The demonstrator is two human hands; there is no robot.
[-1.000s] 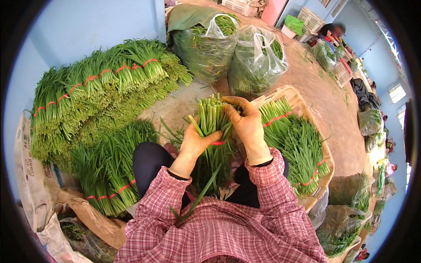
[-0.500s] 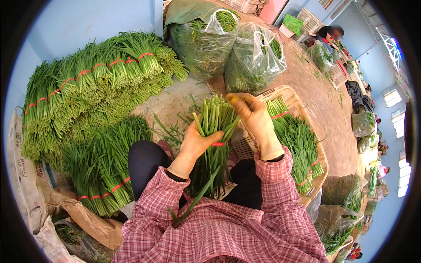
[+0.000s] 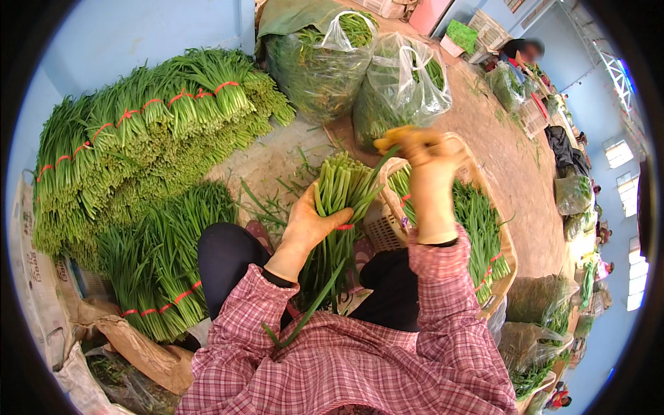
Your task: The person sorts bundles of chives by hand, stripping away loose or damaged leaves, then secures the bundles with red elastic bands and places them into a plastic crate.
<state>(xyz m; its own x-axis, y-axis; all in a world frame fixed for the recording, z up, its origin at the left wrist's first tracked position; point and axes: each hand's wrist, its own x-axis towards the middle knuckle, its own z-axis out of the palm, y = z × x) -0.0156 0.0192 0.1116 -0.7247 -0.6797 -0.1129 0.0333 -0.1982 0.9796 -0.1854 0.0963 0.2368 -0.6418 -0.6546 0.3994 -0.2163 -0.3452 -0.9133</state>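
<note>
My left hand (image 3: 304,225) is wrapped round a bunch of garlic chives (image 3: 342,183), its pale cut ends upward and its leaves hanging between my knees. A red band (image 3: 344,227) circles the bunch just below my thumb. To the right and above, my right hand (image 3: 425,162) is smeared by motion, its fingers closed on a long green leaf (image 3: 389,160) that slants up from the bunch's right side. One loose leaf (image 3: 311,308) dangles toward my lap. Beneath my right forearm, a tan plastic crate (image 3: 508,259) holds banded chive bunches (image 3: 477,238).
A tall stack of red-banded bunches (image 3: 152,131) leans along the wall at left, with more bunches (image 3: 155,277) nearer me. Two clear bags of greens (image 3: 318,76) (image 3: 401,97) stand ahead. Trimmings (image 3: 266,207) litter the floor. Another person (image 3: 519,55) sits far right.
My right hand has moved up and right from the top of the bunch, drawing a green leaf outward. My left hand keeps its hold on the bunch.
</note>
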